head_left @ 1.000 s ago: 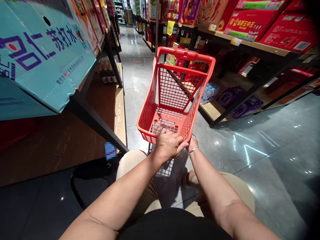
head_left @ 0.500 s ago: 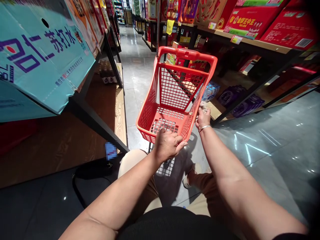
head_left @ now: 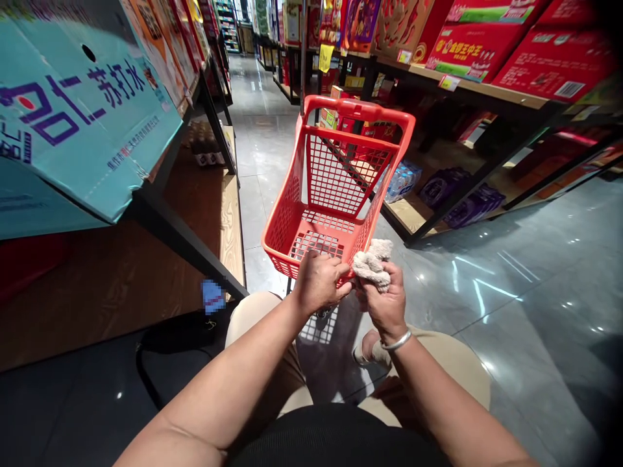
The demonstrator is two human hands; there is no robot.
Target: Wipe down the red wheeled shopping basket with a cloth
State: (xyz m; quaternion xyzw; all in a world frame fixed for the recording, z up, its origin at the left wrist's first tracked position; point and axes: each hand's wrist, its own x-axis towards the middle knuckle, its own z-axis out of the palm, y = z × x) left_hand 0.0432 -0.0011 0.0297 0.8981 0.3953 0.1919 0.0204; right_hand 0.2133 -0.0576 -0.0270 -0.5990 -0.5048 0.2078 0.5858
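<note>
A red plastic shopping cart (head_left: 291,206) with lattice walls stands in front of my knees, its handle on the far side. Nothing lies in its basket. My left hand (head_left: 322,280) is closed over the near rim, towards the right corner, with the thumb outside. Bunched in my right hand (head_left: 388,303) is a cream, fluffy cleaning cloth (head_left: 372,264). This hand is at the cart's near right corner, close beside the left fingertips, and the cloth appears to touch the rim there. Parts of the right fingers are hidden behind the cloth.
On the left, a shelf post (head_left: 189,243) and a light-blue carton (head_left: 92,130) stand close by. A black strapped bag (head_left: 178,334) lies on the floor below. The right shelf holds red boxes (head_left: 474,48), with bottled water packs (head_left: 403,180) underneath. A tiled aisle (head_left: 256,130) runs ahead.
My right hand has come back along the cart's right side to the near right corner, bringing the cloth into plain view. My left hand stays on the near rim.
</note>
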